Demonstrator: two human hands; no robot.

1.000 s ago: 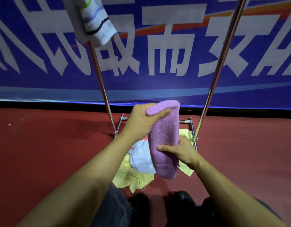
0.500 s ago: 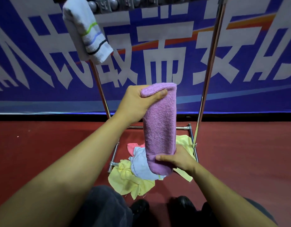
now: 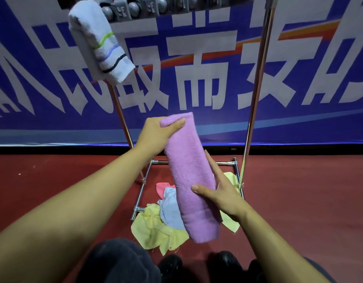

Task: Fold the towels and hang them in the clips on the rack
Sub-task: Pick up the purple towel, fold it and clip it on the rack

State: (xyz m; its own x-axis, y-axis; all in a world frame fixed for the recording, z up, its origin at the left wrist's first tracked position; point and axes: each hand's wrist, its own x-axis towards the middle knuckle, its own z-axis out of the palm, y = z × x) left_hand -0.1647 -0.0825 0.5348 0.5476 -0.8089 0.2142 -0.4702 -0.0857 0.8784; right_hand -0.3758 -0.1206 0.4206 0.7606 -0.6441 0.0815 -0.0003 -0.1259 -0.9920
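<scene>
A folded purple towel [image 3: 188, 176] hangs long and narrow in front of me. My left hand [image 3: 156, 135] grips its top fold, thumb across the front. My right hand [image 3: 219, 193] clasps its right edge lower down, fingers behind and thumb in front. A white towel [image 3: 99, 39] with green, blue and black stripes hangs from a grey clip at the rack's top bar [image 3: 156, 5], upper left. More grey clips line that bar to the right. Loose yellow [image 3: 156, 229], light blue [image 3: 170, 211] and pink [image 3: 162, 187] towels lie heaped on the floor inside the rack's base.
The rack's chrome uprights [image 3: 256, 94] rise on both sides of the purple towel from a chrome base frame [image 3: 143, 190] on the red floor. A blue banner [image 3: 197, 78] with white characters fills the back. My dark shoes [image 3: 170, 264] stand at the bottom edge.
The view has tilted up, so the clip bar now shows at the top. My right hand has slid a little higher up the towel's side; my left hand keeps its grip on the top.
</scene>
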